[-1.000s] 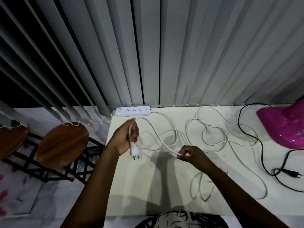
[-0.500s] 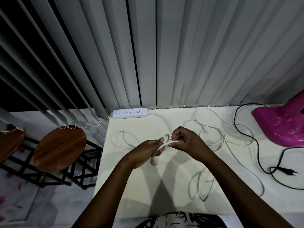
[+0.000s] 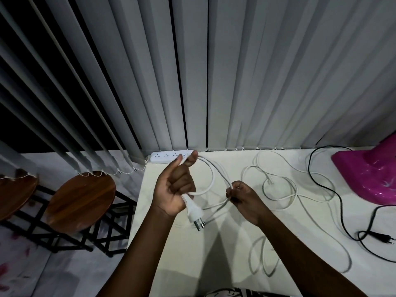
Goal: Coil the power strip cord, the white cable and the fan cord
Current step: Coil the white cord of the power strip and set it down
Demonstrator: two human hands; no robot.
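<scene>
Likely a room in a home, dimly lit. Evidence: long grey vertical blinds (image 3: 235,82) hanging along the far edge of a white table (image 3: 214,254), dark window behind the slats at left. Two round wooden stools (image 3: 79,202) on black metal frames beside the table, standing on a pale floor (image 3: 32,275). Pink fan base (image 3: 368,174) at right edge. White power strip (image 3: 167,156) against the blinds.

One power strip (image 3: 171,157) with its white cord (image 3: 216,174) is seen, one thin white cable (image 3: 300,197), one black fan cord (image 3: 340,202), one pink fan base (image 3: 368,179), two plugs, two round wooden stools, and two hands.
</scene>
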